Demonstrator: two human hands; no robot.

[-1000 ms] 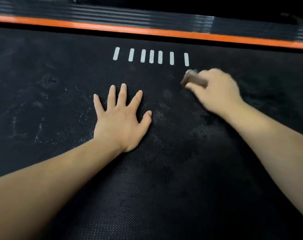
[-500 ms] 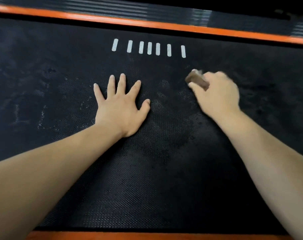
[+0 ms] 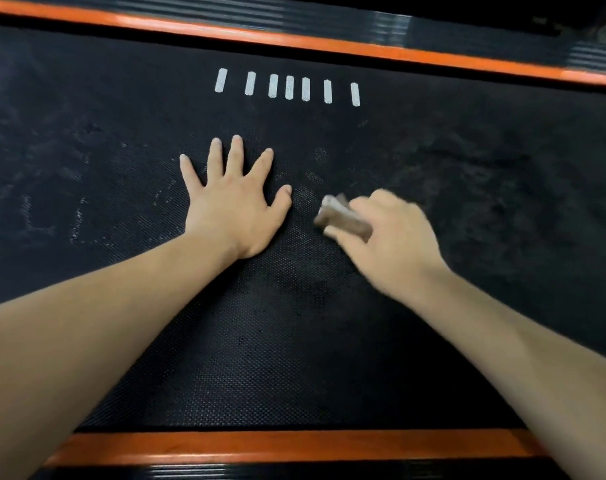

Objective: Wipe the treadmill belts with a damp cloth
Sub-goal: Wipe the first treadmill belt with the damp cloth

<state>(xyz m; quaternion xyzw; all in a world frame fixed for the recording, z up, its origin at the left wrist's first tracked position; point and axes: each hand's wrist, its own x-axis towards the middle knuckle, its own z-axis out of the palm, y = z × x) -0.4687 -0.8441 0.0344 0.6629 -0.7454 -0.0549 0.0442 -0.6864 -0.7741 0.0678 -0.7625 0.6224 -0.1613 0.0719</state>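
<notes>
Your left grip [image 3: 232, 209] lies palm down on the black, dimpled rubber treadmill belt [image 3: 294, 358], fingers straight and fanned apart. Just beside it, your right grip [image 3: 391, 237] curls round a small folded brown-grey cloth [image 3: 343, 220]. The cloth pokes out past your thumb, low over the belt near your left thumb, and blur hides whether it touches. Seven short white dashes [image 3: 289, 87] mark the belt beyond your left fingertips. An orange far side strip [image 3: 329, 43] and an orange near side strip [image 3: 277, 445] border the belt.
</notes>
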